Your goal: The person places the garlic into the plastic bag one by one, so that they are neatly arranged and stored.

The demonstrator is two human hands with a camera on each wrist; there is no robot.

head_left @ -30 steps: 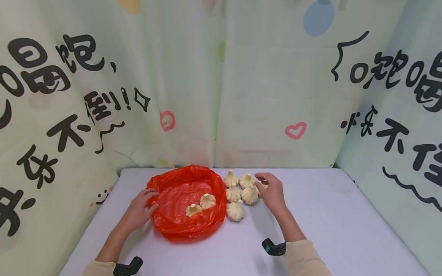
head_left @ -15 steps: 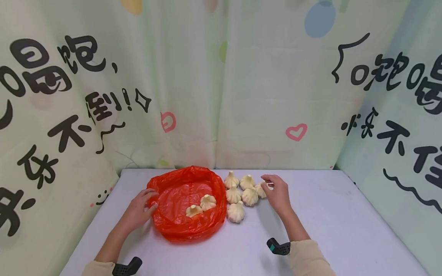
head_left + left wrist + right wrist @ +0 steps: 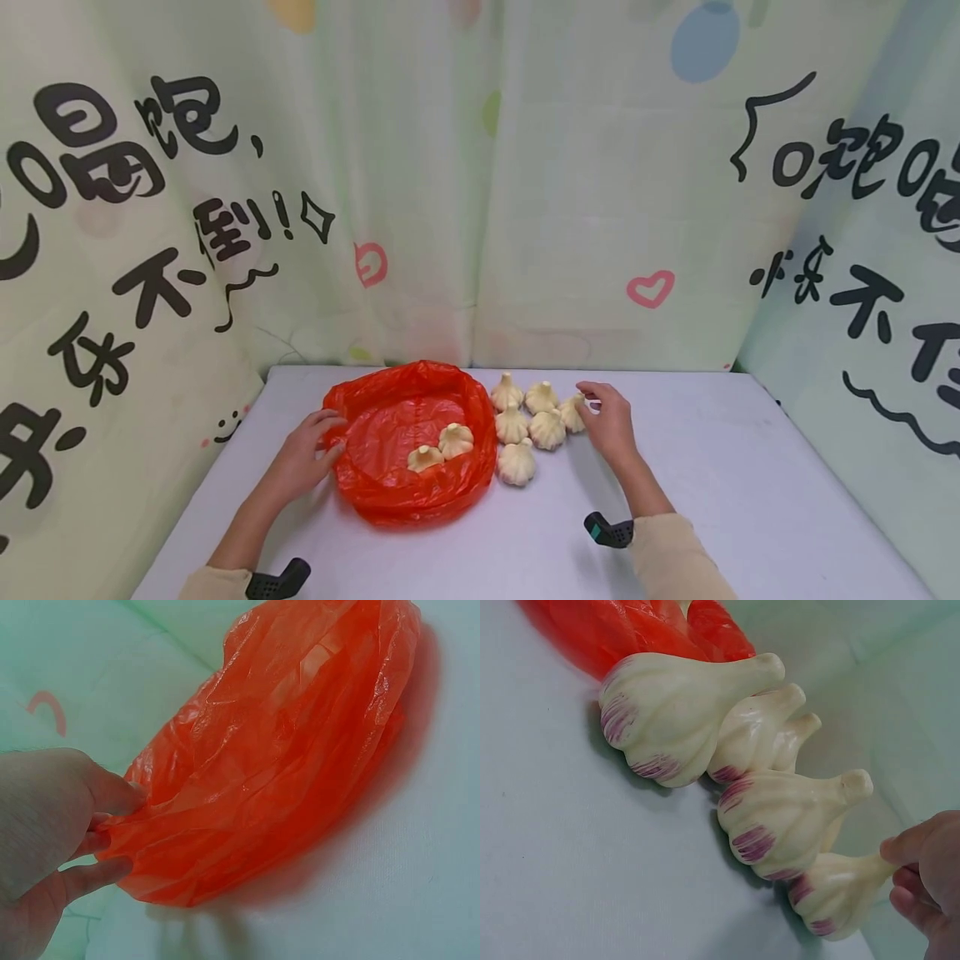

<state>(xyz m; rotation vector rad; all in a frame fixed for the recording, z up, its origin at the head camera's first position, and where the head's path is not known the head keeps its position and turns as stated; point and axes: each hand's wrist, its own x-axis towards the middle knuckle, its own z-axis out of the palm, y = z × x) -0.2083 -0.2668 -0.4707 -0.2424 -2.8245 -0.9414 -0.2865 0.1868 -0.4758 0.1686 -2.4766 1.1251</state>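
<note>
A red plastic bag (image 3: 416,500) stands on the table with its mouth wide. Two garlic bulbs (image 3: 455,440) lie inside, near its front right. My left hand (image 3: 302,454) holds the bag's left side, its fingers and thumb at the plastic in the left wrist view. To the right of the bag, several garlic bulbs (image 3: 517,463) with purple streaks sit close together, stems up. At the right end of this group, my right hand (image 3: 611,425) pinches the stem of one garlic bulb (image 3: 840,892), which appears to rest beside its neighbour.
The white table (image 3: 712,483) reaches back to a pale printed curtain (image 3: 555,250) with black writing on both sides. Some garlic bulbs almost touch the bag's right wall.
My right hand has shifted a little to the right, leaving more of the rightmost garlic bulb visible. My left hand stays at the bag. The head view has turned slightly left.
</note>
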